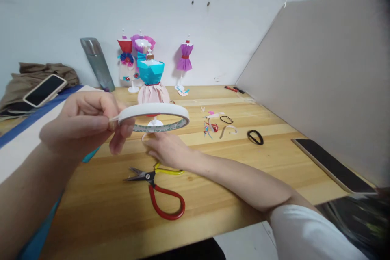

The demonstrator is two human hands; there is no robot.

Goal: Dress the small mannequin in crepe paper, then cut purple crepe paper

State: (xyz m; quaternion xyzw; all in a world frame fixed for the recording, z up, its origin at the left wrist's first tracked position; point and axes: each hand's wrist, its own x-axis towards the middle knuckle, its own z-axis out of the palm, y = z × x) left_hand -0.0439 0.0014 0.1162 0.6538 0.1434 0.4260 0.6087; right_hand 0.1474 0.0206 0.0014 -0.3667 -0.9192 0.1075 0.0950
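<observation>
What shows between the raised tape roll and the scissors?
In the head view, the person's right hand and some bare tabletop show between the tape roll, held in the left hand, and the scissors below.

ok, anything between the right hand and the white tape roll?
Nothing visible: the white tape roll is raised in the left hand, right hand lower beyond it. Red-and-yellow-handled scissors lie below, off that path.
</observation>
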